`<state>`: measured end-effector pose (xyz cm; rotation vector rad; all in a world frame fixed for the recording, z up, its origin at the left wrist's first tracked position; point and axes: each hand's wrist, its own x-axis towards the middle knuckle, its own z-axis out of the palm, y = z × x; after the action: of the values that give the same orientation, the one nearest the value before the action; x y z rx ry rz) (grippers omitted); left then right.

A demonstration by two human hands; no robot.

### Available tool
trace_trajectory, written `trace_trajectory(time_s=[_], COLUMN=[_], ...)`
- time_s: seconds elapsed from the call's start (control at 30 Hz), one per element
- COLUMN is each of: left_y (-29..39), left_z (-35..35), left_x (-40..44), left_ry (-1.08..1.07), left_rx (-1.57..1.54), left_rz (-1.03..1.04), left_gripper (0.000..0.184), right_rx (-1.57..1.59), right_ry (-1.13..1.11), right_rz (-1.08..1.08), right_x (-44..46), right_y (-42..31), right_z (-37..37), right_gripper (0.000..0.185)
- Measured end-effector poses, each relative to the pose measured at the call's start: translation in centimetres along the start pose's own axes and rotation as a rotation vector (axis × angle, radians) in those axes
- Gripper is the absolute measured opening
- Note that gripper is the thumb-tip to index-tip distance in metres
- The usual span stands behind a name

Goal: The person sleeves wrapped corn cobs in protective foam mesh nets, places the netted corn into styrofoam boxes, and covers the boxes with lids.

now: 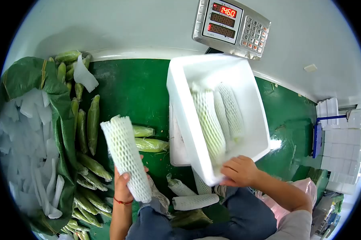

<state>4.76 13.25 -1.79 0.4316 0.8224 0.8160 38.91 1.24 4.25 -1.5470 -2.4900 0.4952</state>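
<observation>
My left hand (pixel 126 184) is wrapped round an ear of corn in a white foam net sleeve (pixel 128 158), held upright beside the box. My right hand (pixel 240 171) grips the near rim of a white foam box (pixel 180 100), its fingers curled over the edge. The box is tilted and rests partly on the scale's platform (pixel 177 150). Inside it lie several net-sleeved ears of corn (pixel 208 124). Two ears of corn in clear film (pixel 151 145) lie on the green floor behind my left hand.
A scale display (pixel 232 28) reading 1460 stands behind the box. At left, a green sack (pixel 64 116) holds white foam sleeves (pixel 26 132), with many wrapped ears of corn (pixel 93 124) beside it. Sleeved ears (pixel 195 202) lie near my knees. White boxes (pixel 340 148) are stacked far right.
</observation>
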Motion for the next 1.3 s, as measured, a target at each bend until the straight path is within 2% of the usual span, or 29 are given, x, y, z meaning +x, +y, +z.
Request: trace_trajectory(time_s=[0.1,0.13,0.17,0.23,0.27,0.33,0.37,0.43,0.5,0.57,0.6,0.7,0.77,0.8,0.83,0.9,0.97,1.0,1.03,1.13,1.23,1.27,1.3], left_y=[0.6,0.8,0.8,0.6,0.5,0.7,0.9,1.2,1.9,2.9,4.1,6.1,7.8,7.5,6.8,4.5,1.5,-0.7,-3.1,-7.5,-5.9,-4.8,-4.1], left_z=[-0.2,0.0,0.2,0.6,0.9,2.1,2.8,3.8,5.1,6.8,6.9,10.0,14.3,16.5,18.9,23.3,27.0,26.9,25.9,23.5,22.7,22.8,22.7], left_x=[-0.7,-0.9,-0.9,-0.7,-0.6,-0.4,-0.2,0.0,-0.1,-0.6,-0.6,1.0,3.9,5.2,6.3,8.0,9.7,11.0,12.6,14.9,13.5,12.6,12.1], left_ry=[0.044,0.05,0.053,0.054,0.054,0.011,-0.018,-0.084,-0.111,-0.104,-0.201,-0.401,-0.675,-0.738,-0.802,-0.721,-0.644,-0.62,-0.592,-0.507,-0.602,-0.633,-0.646], left_rx=[0.043,0.104,0.165,0.079,0.037,0.089,0.114,0.14,0.178,0.225,0.27,0.565,1.059,1.213,1.365,1.772,2.228,2.334,2.435,2.64,2.51,2.439,2.434], left_rz=[0.046,0.05,0.053,0.015,-0.004,-0.019,-0.019,-0.033,-0.041,-0.058,-0.131,-0.054,0.073,0.198,0.321,0.307,0.273,0.404,0.544,0.726,1.008,1.164,1.042], left_gripper=[0.085,0.08,0.077,0.082,0.085,0.085,0.085,0.088,0.091,0.096,0.105,0.11,0.109,0.104,0.1,0.089,0.079,0.076,0.072,0.067,0.061,0.05,0.047], right_rx=[0.036,0.06,0.101,0.183,0.347,0.266,0.193,0.119,-0.133,0.024,0.103,0.242,0.52,0.666,0.487,0.125,0.145,0.157,0.23,0.354,0.33,0.341,0.355], right_ry=[-0.066,-0.09,-0.092,-0.091,-0.125,0.106,0.21,0.21,0.26,0.092,0.004,-0.137,0.033,0.115,0.051,-0.068,-0.005,0.021,0.028,0.112,0.092,0.077,0.057], right_rz=[-0.006,0.003,0.056,0.168,0.319,0.433,0.39,0.329,0.23,0.346,0.4,0.453,0.554,0.6,0.574,0.522,0.457,0.424,0.424,0.412,0.402,0.425,0.444], right_x=[-5.3,-6.5,-7.1,-7.9,-7.6,-4.1,-1.5,3.1,6.1,6.2,6.2,5.9,5.9,5.8,5.5,4.4,2.8,2.0,1.4,-0.1,-0.7,-0.6,-0.4], right_y=[0.9,1.2,1.6,2.0,2.4,4.3,5.9,9.8,13.7,15.4,15.5,15.5,15.1,14.5,13.1,9.1,5.9,4.7,4.0,3.2,3.4,3.4,3.3], right_z=[-0.4,-0.8,-1.1,-1.5,-1.6,-0.9,-0.8,-0.1,2.0,3.6,4.0,3.4,2.5,2.2,1.9,1.4,1.8,1.9,1.5,1.1,1.4,1.4,1.2], right_gripper=[0.028,0.029,0.029,0.03,0.026,0.019,0.015,0.027,0.035,0.037,0.038,0.045,0.049,0.052,0.055,0.063,0.067,0.07,0.072,0.083,0.083,0.083,0.083])
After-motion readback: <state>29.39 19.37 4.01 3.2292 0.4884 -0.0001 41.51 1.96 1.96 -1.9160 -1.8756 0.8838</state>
